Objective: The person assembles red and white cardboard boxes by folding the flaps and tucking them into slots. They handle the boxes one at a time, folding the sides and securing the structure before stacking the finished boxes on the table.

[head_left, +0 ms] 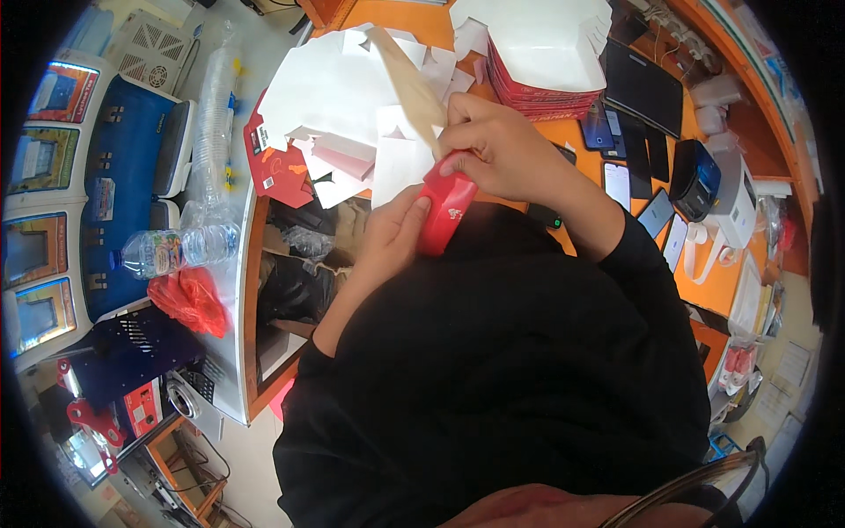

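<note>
In front of my chest, both hands hold a glossy red object (444,216) that looks like a roll of tape, with a small white mark on its side. My left hand (393,231) grips its left side, thumb pressed on the red surface. At its upper end, my right hand (502,150) pinches with thumb and bent fingers. A long tan strip (407,84) rises from beside the right fingers toward the far left; where it joins is hidden. Beyond the hands lie white cut card sheets (330,84) and a red printed card piece (280,167).
A stack of white and red card trays (550,48) stands far right on the orange table (563,132). Several phones, a tablet (642,84) and a black case (695,180) lie rightward. At left are a water bottle (150,253), red plastic bag (189,299) and stacked plastic cups (216,123).
</note>
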The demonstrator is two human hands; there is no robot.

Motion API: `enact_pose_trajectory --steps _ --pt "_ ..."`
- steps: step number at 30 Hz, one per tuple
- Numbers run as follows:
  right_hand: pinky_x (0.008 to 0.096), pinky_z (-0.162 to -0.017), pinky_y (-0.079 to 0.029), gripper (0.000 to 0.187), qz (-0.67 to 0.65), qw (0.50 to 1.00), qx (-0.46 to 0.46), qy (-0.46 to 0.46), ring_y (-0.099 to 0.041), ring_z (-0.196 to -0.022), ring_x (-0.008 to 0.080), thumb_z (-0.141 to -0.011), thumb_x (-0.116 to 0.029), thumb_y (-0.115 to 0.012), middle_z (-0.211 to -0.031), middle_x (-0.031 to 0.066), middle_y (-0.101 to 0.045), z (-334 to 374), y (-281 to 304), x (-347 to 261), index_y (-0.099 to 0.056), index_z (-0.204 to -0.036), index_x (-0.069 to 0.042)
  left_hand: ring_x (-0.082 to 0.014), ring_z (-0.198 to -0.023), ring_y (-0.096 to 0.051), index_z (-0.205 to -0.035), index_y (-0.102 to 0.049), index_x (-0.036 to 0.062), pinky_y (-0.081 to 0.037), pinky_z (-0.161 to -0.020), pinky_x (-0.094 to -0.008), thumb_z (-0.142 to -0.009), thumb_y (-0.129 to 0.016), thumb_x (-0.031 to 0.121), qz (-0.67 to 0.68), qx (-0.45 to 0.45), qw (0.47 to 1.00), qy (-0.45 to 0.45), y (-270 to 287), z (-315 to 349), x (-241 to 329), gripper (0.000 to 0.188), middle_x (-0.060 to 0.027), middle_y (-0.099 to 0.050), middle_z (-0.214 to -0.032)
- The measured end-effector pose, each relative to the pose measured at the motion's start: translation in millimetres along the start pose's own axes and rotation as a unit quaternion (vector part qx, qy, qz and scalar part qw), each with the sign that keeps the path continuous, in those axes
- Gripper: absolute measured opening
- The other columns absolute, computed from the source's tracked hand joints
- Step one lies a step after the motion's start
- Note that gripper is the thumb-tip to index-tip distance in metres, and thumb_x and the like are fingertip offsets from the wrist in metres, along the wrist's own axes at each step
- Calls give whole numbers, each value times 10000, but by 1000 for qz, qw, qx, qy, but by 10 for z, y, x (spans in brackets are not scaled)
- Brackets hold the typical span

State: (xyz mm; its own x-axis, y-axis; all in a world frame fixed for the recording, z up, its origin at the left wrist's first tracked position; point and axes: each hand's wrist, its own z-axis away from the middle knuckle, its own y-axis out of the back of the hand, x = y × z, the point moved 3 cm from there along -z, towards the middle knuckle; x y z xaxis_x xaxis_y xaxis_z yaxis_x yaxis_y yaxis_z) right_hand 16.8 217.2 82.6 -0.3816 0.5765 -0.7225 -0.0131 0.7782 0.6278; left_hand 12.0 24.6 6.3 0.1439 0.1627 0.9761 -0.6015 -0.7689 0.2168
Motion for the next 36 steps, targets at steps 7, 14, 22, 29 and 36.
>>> enact_pose_trajectory --steps 7,14,22,29,36 --pt "316 -658 -461 139 27 994 -101 23 -577 -765 204 -717 8 -737 -823 73 -523 58 -60 -113 -689 -843 -29 -173 -686 -568 -1092 -603 -11 -465 -668 -303 -1020 -466 194 37 -36 999 1 -4 21 -213 257 -144 -612 -756" --pt "341 -755 -481 245 -97 992 78 -36 -586 -842 217 -788 -117 -753 -1019 86 -522 152 -160 -18 -670 -1015 -73 -178 -767 -613 -1182 -595 12 -478 -720 -310 -1021 -488 231 138 32 990 -18 -12 -4 23 292 -138 -658 -861" --pt "348 -1000 -436 801 -276 934 159 -163 -485 -1214 190 -855 -211 -757 -1350 158 -429 214 -541 388 -221 -1434 -76 -405 -965 -615 -1148 -615 67 -481 -833 -439 -995 -493 213 -169 -38 982 -82 -27 -189 390 243 -208 -659 -1021" --pt "329 -1015 -430 689 -282 949 69 -124 -507 -1204 177 -768 -206 -814 -1307 75 -511 257 137 409 -444 -1339 -95 -320 -1050 -621 -1145 -662 42 -429 -926 -421 -839 -684 98 -464 351 769 -262 784 -312 644 312 -143 -663 -1179" --pt "315 -1014 -418 715 -317 940 60 -112 -494 -1207 172 -741 -261 -816 -1283 41 -481 480 166 390 -437 -1331 -120 -403 -906 -654 -1028 -683 18 -521 -751 -440 -816 -681 124 -388 272 868 -147 917 -192 38 237 -210 -687 -982"
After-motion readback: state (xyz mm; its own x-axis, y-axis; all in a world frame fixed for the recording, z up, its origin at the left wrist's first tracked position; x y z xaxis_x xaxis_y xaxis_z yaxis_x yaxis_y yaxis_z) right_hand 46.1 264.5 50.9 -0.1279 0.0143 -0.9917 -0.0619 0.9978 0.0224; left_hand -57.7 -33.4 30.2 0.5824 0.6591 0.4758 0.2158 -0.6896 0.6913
